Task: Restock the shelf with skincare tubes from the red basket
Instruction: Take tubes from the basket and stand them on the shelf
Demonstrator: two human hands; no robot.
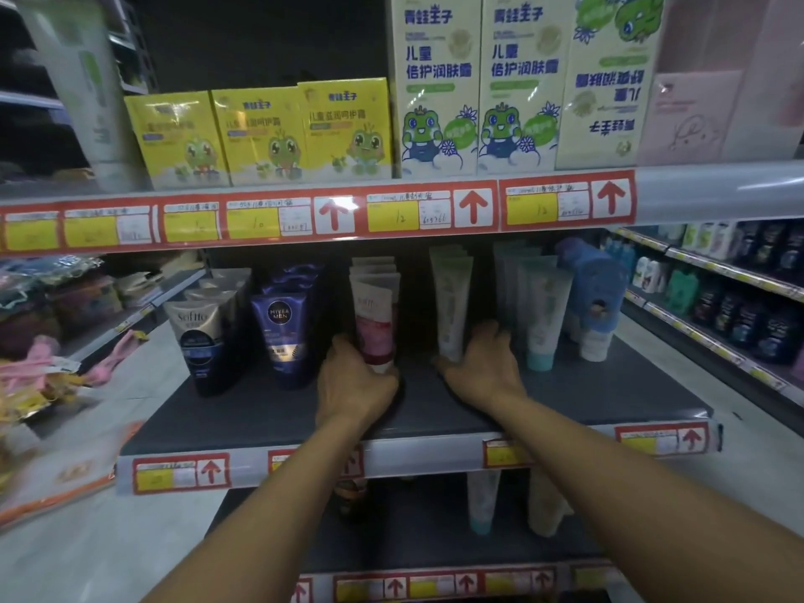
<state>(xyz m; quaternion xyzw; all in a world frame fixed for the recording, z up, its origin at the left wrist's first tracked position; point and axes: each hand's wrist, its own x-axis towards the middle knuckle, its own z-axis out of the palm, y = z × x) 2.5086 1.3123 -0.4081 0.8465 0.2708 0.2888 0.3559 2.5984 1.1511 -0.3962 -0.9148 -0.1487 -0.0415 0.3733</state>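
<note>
Both forearms reach up from the bottom edge toward the middle shelf (243, 411), a dark board with red and yellow price tags along its front lip. Left hand (354, 376) curls round the base of a pink tube (375, 317), which stands cap-down at the front of a row of like tubes; the fingers wrap its lower left side and the thumb lies near the white cap. Right hand (480, 363) rests with fingers spread and relaxed on the shelf, its fingertips touching the foot of a pale green tube (452, 306) that stands upright just right of the pink row. It grasps nothing that I can see.

Left of the pink tube stand a row of navy tubes (285, 337), then a row of gold-and-black tubes (202, 341) nearer the shelf's left end. Right of the right hand stand more green tubes (541, 315) with teal caps, and beside those a blue bottle (596, 293).

On the shelf above sit yellow boxes (261, 134) with a frog figure and taller cream boxes (435, 84), one of them upside down. Below the middle shelf, a few tubes (480, 502) stand in shadow. The red basket does not show; an orange-edged shape at the lower left is too blurred to name.
</note>
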